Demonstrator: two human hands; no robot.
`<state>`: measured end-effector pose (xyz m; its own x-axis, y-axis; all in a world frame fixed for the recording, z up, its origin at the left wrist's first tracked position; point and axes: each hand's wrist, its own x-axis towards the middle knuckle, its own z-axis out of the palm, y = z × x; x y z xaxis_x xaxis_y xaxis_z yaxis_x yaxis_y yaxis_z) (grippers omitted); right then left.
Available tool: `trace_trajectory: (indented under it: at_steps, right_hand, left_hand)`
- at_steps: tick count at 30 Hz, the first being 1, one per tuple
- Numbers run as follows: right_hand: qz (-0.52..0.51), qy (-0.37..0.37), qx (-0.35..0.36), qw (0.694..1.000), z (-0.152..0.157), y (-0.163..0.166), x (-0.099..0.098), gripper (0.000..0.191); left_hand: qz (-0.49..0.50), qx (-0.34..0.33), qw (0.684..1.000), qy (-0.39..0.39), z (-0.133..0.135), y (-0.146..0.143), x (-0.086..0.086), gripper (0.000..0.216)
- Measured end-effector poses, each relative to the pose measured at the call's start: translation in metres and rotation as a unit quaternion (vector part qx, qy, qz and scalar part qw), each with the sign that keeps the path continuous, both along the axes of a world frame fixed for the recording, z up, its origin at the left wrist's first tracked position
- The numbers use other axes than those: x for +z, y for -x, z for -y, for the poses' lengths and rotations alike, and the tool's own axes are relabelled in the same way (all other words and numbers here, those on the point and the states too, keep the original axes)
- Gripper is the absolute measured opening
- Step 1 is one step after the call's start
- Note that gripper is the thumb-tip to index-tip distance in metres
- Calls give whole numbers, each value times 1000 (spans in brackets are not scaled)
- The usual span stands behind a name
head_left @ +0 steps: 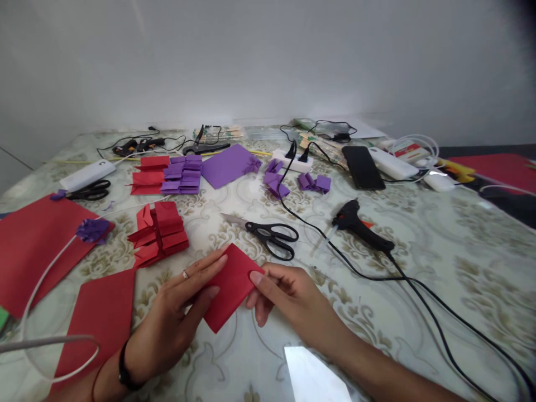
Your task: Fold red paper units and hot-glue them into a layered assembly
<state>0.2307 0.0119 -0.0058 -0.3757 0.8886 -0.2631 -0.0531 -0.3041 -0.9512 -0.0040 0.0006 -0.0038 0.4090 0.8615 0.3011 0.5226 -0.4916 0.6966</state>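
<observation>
A folded square of red paper (234, 282) is held between both hands, above the patterned tabletop. My left hand (180, 304) grips its left side, thumb on the face and fingers along the upper left edge. The thumb of my right hand (285, 290) presses on the right corner, with the fingers curled beneath. Just behind the paper lie black-handled scissors (274, 237), their blades pointing left. To the left sits a bundle of folded red paper pieces (161, 234). A larger red sheet (100, 315) lies beside my left wrist.
A black glue gun (362, 226) rests at the right, its cord (435, 318) running toward the front right. Farther back are purple folded pieces (182, 174), a purple sheet (228, 166), a white power strip (295, 161) and a black phone (363, 167). A white cable (50, 262) loops at left.
</observation>
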Motion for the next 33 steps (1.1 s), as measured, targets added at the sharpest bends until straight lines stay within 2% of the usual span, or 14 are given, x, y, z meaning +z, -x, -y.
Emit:
trace_trajectory:
  at_steps: [3, 8, 15, 19, 22, 25, 30, 33]
  right_hand:
    - [8, 15, 13, 1000, 1, 1, -3, 55]
    - [70, -11, 2, 997, 2, 0, -4, 54]
    - [44, 24, 32, 998, 2, 2, -2, 54]
    - [85, 6, 26, 996, 2, 1, -1, 53]
    - [66, 5, 23, 998, 2, 1, -1, 51]
    - [35, 18, 51, 998, 4, 3, -2, 52]
    - [69, 9, 63, 996, 6, 5, -4, 53]
    - [51, 9, 66, 996, 6, 4, -5, 51]
  left_hand:
    - [-2, 0, 1000, 5, 0, -1, 0, 57]
    - [5, 6, 1000, 19, 0, -1, 0, 55]
    - [13, 6, 1000, 28, 0, -1, -1, 55]
    - [1, -1, 1000, 26, -2, -2, 1, 57]
    - [-6, -6, 1000, 28, -3, -1, 2, 58]
    - [-12, -7, 1000, 25, -4, 0, 2, 58]
    - [-14, -10, 1000, 11, -3, 0, 1, 59]
    - [-11, -8, 1000, 18, -3, 0, 1, 59]
